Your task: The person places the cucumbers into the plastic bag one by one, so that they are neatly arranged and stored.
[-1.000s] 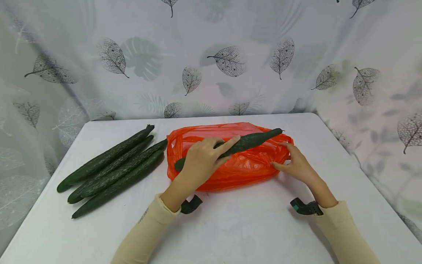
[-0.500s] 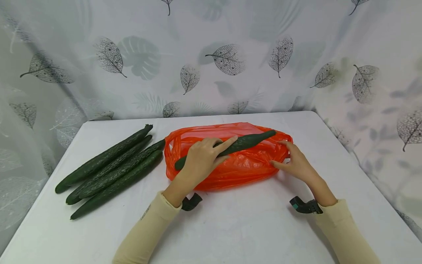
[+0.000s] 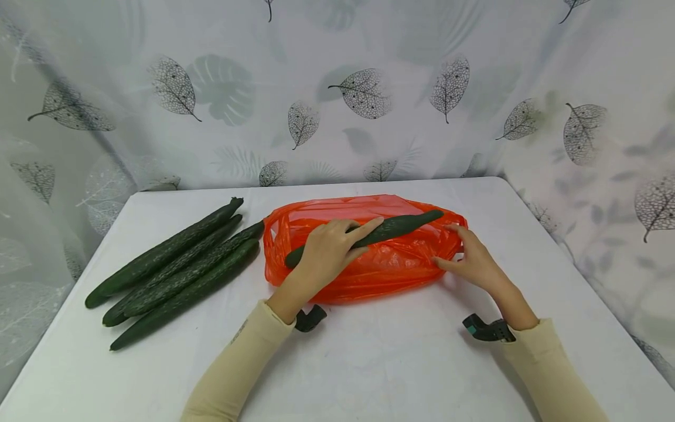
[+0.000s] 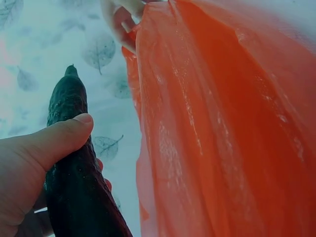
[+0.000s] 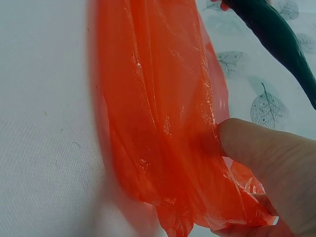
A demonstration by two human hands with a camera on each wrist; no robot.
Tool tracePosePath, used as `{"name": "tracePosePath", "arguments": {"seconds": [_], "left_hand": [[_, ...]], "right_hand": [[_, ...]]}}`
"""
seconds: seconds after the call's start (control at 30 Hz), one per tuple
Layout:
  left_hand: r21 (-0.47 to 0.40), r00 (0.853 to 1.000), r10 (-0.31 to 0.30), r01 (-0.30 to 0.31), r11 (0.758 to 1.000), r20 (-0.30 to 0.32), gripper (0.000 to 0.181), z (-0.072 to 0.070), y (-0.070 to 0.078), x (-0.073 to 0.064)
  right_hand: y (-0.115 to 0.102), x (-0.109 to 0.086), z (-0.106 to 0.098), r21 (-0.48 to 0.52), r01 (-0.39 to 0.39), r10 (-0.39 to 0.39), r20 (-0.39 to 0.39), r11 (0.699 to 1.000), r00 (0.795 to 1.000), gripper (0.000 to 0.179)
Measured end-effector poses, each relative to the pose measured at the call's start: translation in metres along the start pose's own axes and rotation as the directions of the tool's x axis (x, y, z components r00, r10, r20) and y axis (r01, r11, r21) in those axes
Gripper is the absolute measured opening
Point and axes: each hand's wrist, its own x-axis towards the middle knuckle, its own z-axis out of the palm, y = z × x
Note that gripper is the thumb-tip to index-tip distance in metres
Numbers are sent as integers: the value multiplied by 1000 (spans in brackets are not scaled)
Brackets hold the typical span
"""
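Note:
My left hand (image 3: pixel 328 249) grips a dark green cucumber (image 3: pixel 403 225) around its middle, and the thumb lies along it in the left wrist view. The cucumber (image 4: pixel 81 190) slants over a red plastic bag (image 3: pixel 379 264), its narrow end up to the right. At the bag's right end, my right hand (image 3: pixel 471 258) holds the plastic between thumb and fingers. The right wrist view has the thumb of the right hand (image 5: pixel 276 163) on the bag (image 5: pixel 158 98), with the fingers partly hidden behind the plastic. Part of the cucumber is covered by the left hand.
Several more cucumbers (image 3: pixel 179 269) lie side by side on the left of the white table (image 3: pixel 390 363). A leaf-patterned curtain (image 3: pixel 337 135) hangs behind the table and along its sides. Dark wrist devices are strapped near both cuffs.
The left hand and its cucumber have shifted only slightly over the bag. The right hand stays at the bag's right end. The head view has moved a little.

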Motion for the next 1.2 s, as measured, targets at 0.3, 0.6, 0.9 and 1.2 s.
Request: {"name": "tracePosePath", "arguments": {"seconds": [0.3,0.6,0.9,1.2], "left_hand": [[-26,1000,29,-29,999,11,60,5,5,7],[-36,1000,31,-31,999,-4,56,13,4,6],[-69,998,-7,12,998,62,58,19,-2,4],[-166,978,-24,59,984,205,58,26,-10,1]], "right_hand": [[1,0,-1,-8,-2,2,-4,1000,1000,74],[2,1,-2,-16,-8,8,-3,1000,1000,75],[2,1,-3,-16,-1,1,-5,1000,1000,74],[3,2,-2,-7,-1,1,-6,1000,1000,74]]}}
